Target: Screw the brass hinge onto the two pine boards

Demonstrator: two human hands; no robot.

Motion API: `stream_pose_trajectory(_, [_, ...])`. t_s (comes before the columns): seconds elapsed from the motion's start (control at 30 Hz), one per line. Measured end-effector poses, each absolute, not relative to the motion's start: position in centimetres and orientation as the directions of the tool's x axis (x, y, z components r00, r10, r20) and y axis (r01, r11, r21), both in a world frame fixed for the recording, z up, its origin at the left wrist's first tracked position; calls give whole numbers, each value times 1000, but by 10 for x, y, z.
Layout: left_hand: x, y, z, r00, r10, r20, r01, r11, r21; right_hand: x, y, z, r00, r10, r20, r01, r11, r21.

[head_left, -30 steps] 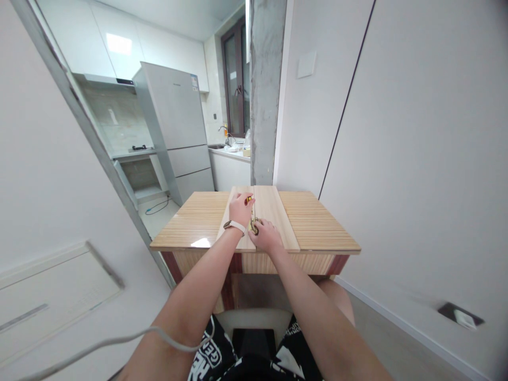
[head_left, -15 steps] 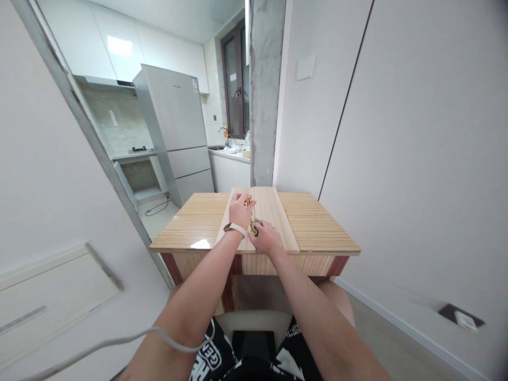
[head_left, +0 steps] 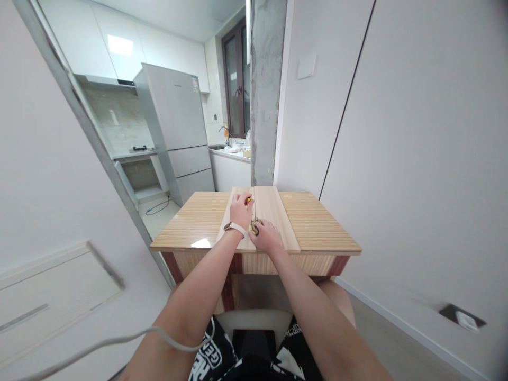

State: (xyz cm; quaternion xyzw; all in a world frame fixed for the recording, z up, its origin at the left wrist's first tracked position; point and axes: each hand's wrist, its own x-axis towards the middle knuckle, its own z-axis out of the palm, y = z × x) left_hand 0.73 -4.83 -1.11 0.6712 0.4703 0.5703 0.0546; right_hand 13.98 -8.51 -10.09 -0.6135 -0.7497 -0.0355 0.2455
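Watch (head_left: 235,228) on left arm (head_left: 198,286): pale band, dark face. Black clothing (head_left: 206,360), bold white lettering. Grey cable (head_left: 119,337) across left arm.

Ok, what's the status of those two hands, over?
Left hand: pinching small red-and-yellow object. Right hand: touching rounded yellow-and-dark object over pale wooden boards. Hands partly hide both objects.
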Motion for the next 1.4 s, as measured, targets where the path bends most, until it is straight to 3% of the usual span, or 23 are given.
stream_pose_trajectory(0.27, [5,-48,-13,-47,673,738,525,-612,592,140,-84,-101,-116,907,405,937,236,-259])
stream_pose_trajectory(0.77, [3,-49,-8,-194,689,698,599,-480,640,140,-86,-99,-127,909,398,938,241,-251])
stream_pose_trajectory(1.1, [4,-46,-14,-45,674,738,529,-610,590,140,-86,-98,-129,917,379,939,235,-250])
stream_pose_trajectory(1.4, [1,-52,-14,-157,655,739,577,-547,607,139,-84,-99,-123,917,379,937,234,-261])
